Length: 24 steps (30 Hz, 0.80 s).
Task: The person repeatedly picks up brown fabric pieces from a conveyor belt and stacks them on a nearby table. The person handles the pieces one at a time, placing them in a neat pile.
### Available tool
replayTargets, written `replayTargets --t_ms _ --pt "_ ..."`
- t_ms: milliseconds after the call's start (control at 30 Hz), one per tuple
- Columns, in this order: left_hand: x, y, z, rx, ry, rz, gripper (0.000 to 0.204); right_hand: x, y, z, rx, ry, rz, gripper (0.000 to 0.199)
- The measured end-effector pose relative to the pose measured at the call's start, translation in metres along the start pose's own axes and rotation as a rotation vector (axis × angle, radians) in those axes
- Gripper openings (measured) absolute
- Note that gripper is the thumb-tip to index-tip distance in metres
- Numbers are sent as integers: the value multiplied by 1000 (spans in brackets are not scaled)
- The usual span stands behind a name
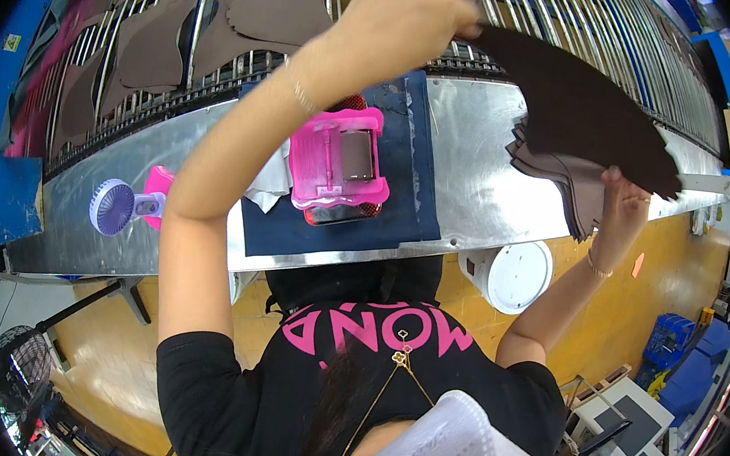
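A dark brown curved piece of flat sheet material (587,104) stretches between my hands above the metal table. My left hand (414,15), raised at the far side by the rollers, is closed on the piece's left end. At the lower right, my right hand (626,202) pinches the other end with its thumb on the near edge. Partly hidden under the held piece is a fanned stack of similar brown pieces (565,185), close to my right hand. More brown cut pieces (273,0) lie on the roller conveyor (574,18) at the back.
A pink tape-dispenser-like holder (314,162) with a brown roll stands on a dark blue mat (410,179). To its left are white paper (272,181) and a small purple fan (111,207). The metal table's (469,168) near edge runs before me, with a white bucket (518,275) below.
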<state>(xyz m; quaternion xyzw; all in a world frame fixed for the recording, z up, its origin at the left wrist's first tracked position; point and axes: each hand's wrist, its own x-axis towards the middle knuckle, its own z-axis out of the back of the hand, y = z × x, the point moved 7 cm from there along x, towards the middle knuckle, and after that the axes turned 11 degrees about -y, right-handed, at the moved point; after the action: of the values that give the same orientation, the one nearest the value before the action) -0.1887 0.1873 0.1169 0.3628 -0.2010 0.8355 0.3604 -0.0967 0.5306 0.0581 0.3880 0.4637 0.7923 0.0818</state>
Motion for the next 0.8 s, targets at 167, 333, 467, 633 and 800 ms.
replayTargets --t_ms 167,333,467,633,800 --pt "68 -22 45 199 -199 -212 10 17 81 -51 -304 -143 385 32" --pt "70 -16 34 494 -150 -442 16 0 98 -163 -105 207 396 35" --pt "65 2 19 475 -112 -536 15 -20 83 -227 -171 334 441 38" --pt "55 20 25 423 -202 -439 15 -40 44 -278 149 581 -290 26" --pt "42 21 56 367 -370 -173 28 -55 -29 -321 652 475 -774 19"
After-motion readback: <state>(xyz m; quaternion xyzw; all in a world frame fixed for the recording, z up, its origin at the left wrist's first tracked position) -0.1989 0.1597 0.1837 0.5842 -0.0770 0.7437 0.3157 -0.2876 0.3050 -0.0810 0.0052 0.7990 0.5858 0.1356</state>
